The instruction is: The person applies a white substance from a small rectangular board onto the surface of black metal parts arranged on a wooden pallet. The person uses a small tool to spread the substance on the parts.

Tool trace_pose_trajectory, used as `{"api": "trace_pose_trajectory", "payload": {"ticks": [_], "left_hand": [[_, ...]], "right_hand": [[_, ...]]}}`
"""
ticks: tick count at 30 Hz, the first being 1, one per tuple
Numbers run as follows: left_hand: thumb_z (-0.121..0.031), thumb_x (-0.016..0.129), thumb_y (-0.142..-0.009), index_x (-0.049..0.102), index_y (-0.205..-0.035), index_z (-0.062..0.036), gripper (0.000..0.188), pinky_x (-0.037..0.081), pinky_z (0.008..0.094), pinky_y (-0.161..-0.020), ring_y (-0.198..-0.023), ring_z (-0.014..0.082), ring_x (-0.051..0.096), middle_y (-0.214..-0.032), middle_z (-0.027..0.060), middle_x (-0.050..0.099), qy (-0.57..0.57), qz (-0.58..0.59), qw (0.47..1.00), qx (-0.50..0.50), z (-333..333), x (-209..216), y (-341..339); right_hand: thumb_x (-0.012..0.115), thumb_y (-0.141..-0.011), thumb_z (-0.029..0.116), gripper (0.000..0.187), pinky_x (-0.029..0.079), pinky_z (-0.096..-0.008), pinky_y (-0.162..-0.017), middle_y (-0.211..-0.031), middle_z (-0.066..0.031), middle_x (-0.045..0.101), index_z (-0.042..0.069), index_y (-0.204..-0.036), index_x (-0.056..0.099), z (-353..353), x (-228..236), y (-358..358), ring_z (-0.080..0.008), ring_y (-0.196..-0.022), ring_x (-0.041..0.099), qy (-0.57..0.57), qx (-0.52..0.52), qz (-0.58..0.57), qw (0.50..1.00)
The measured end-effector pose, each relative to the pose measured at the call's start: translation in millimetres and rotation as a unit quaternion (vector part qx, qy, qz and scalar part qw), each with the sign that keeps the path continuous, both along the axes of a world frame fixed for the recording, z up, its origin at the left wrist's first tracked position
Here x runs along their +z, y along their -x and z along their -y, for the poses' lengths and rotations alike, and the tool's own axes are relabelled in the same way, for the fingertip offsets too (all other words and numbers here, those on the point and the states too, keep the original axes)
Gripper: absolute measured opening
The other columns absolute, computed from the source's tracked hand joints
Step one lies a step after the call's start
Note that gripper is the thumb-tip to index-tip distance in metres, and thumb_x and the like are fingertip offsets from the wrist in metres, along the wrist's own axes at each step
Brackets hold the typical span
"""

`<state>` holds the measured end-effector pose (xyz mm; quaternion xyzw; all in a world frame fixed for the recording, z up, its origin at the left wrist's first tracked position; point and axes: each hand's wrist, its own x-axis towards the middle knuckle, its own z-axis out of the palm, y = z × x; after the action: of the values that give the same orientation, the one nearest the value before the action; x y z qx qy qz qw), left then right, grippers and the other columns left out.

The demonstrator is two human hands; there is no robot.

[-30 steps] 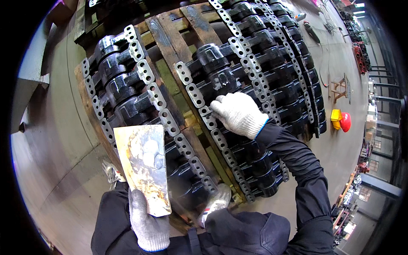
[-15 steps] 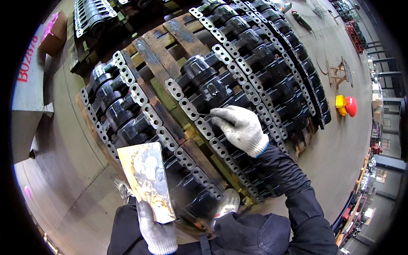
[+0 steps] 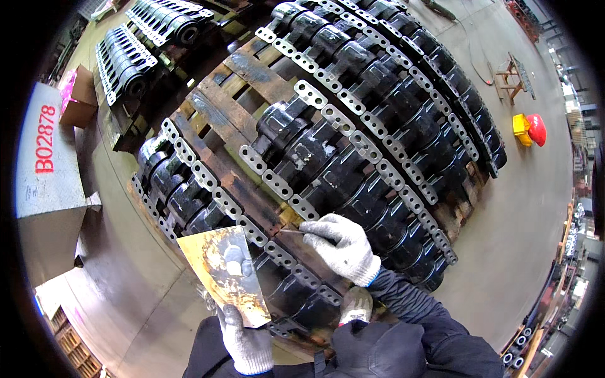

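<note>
1. A thin dark tool [image 3: 291, 232] sits just below the frame's centre, its tip on a rusty wooden pallet slat [image 3: 252, 201] between two rows of black cast parts [image 3: 328, 176].
2. The gloved right hand [image 3: 343, 247] is curled around the tool, fingers closed and pinching it.
3. The gloved left hand [image 3: 247, 340], at lower centre, grips the bottom edge of a rust-stained flat board [image 3: 224, 272] smeared with grey paste.
4. Pale metal link plates [image 3: 353, 135] line the cast parts.
5. A red and yellow object [image 3: 529, 129] lies on the floor at the right.
</note>
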<state>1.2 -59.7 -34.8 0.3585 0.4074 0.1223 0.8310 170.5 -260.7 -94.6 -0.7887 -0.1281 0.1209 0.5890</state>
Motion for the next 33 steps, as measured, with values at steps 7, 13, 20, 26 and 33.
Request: {"api": "trace_pose_trajectory", "payload": {"ticks": [7, 13, 20, 26, 33], "left_hand": [[-0.035, 0.065, -0.107, 0.044, -0.158, -0.0058, 0.062, 0.051, 0.0430, -0.111, -0.132, 0.0263, 0.061, -0.152, 0.0105, 0.059, -0.005, -0.012, 1.000, -0.013, 3, -7, -13], [-0.036, 0.068, -0.105, 0.041, -0.161, -0.0084, 0.068, 0.048, 0.0443, -0.113, -0.135, 0.0260, 0.058, -0.154, 0.0091, 0.056, -0.028, -0.033, 0.998, -0.034, 12, 3, -29], [-0.035, 0.071, -0.103, 0.038, -0.163, -0.0102, 0.073, 0.044, 0.0463, -0.117, -0.139, 0.0267, 0.054, -0.155, 0.0073, 0.053, -0.041, -0.062, 0.996, -0.043, 15, -1, -42], [-0.034, 0.072, -0.103, 0.039, -0.162, -0.0108, 0.071, 0.044, 0.0463, -0.117, -0.139, 0.0262, 0.054, -0.155, 0.0062, 0.053, -0.029, -0.081, 0.995, -0.042, 23, 5, -51], [-0.031, 0.072, -0.103, 0.041, -0.160, -0.0103, 0.069, 0.046, 0.0455, -0.115, -0.137, 0.0257, 0.055, -0.153, 0.0069, 0.055, -0.017, -0.108, 0.993, -0.034, 30, 22, -54]], "right_hand": [[0.079, -0.090, 0.016, 0.020, 0.058, -0.0404, -0.076, -0.092, -0.0133, 0.072, 0.006, -0.108, 0.080, 18, -10, -4, -0.0332, -0.086, 0.071, 0.030, 0.032, 0.041, 0.998], [0.078, -0.091, 0.012, 0.019, 0.060, -0.0396, -0.077, -0.093, -0.0150, 0.074, 0.003, -0.107, 0.079, 22, 1, -3, -0.0338, -0.085, 0.074, -0.012, 0.020, -0.045, 0.999], [0.078, -0.091, 0.012, 0.024, 0.061, -0.0397, -0.079, -0.099, -0.0166, 0.077, 0.004, -0.114, 0.080, 34, -13, -9, -0.0338, -0.088, 0.075, -0.038, 0.043, -0.042, 0.997], [0.078, -0.090, 0.012, 0.027, 0.060, -0.0408, -0.079, -0.098, -0.0168, 0.076, 0.006, -0.117, 0.079, 43, -6, -7, -0.0348, -0.088, 0.074, -0.041, 0.045, -0.069, 0.996], [0.078, -0.088, 0.011, 0.027, 0.060, -0.0419, -0.077, -0.095, -0.0158, 0.075, 0.005, -0.115, 0.079, 47, 7, -7, -0.0354, -0.086, 0.074, -0.039, 0.031, -0.054, 0.997]]}}
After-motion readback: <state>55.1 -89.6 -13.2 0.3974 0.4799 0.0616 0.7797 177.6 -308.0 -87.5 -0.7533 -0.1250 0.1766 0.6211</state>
